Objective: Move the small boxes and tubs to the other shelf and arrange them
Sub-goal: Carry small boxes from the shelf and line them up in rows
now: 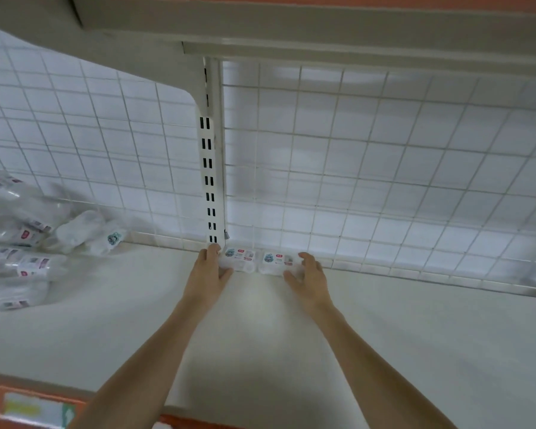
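Observation:
Two small clear tubs with white labels stand side by side at the back of the white shelf [384, 335], against the wire grid. My left hand [209, 270] grips the left tub [240, 260], fingers along its left side and thumb at its front. My right hand [308, 274] grips the right tub [279, 261], fingers over its right end and thumb at its front. Both forearms reach in from the shelf's front edge.
A loose heap of clear packs and tubs [19, 239] lies on the neighbouring shelf bay at the left. A slotted white upright [209, 168] divides the two bays. A wire grid back panel [384, 156] closes the rear, and a shelf board [291, 23] hangs overhead.

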### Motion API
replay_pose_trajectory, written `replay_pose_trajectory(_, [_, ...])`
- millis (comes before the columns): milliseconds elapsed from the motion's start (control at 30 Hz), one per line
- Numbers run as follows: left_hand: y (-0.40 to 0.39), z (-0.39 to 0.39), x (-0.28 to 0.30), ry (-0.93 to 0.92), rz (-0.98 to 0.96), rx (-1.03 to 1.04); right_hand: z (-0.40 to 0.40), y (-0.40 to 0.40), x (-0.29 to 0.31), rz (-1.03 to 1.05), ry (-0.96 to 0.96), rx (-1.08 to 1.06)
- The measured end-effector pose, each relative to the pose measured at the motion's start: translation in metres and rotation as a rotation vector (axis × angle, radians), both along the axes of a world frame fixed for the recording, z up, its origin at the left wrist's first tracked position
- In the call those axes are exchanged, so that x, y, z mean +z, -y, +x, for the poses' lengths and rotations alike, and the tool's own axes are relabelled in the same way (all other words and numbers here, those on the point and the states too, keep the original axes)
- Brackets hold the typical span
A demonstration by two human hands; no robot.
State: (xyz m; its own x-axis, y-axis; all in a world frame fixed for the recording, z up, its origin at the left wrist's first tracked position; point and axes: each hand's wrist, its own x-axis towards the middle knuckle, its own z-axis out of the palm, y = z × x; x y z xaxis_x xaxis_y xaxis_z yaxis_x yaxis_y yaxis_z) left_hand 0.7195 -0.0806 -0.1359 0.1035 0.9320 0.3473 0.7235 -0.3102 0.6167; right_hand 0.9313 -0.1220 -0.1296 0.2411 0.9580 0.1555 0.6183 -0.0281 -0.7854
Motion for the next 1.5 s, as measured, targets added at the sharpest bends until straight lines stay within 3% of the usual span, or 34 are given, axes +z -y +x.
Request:
replay_pose_trajectory(100, [0.012, -0.007, 0.009, -0.077, -0.047, -0.043, 0.011, 0.029, 0.013, 0.022, 0.167, -0.01])
replay_pose_trajectory(233, [0.047, -0.024, 0.024, -0.42, 0.026, -0.141, 0.03, 0.091, 0.029, -0.031, 0.667, 0.02])
replay_pose_trajectory(300, [0.073, -0.036, 0.023, -0.453, 0.121, -0.247, 0.033, 0.125, 0.031, 0.013, 0.726, -0.013])
replay_pose_trajectory(500, [0.168, -0.066, 0.015, -0.373, 0.268, -0.255, 0.027, 0.222, 0.022, 0.186, 0.579, -0.038])
replay_pose_trajectory(700, [0.26, -0.091, 0.013, -0.33, 0.31, -0.138, 0.013, 0.288, 0.019, 0.286, 0.572, 0.067])
replay_pose_trajectory(1033, [0.444, -0.187, -0.029, -0.342, -0.143, 0.186, -0.089, 0.371, -0.027, 0.091, 0.401, 0.473])
replay_pose_trajectory(1200, [0.502, -0.251, -0.019, -0.303, -0.129, 0.431, -0.159, 0.375, -0.017, 0.066, 0.43, 0.675])
replay_pose_trajectory(1500, [0.529, -0.383, -0.012, -0.262, -0.119, 0.59, -0.32, 0.356, 0.003, 0.128, 0.415, 0.841])
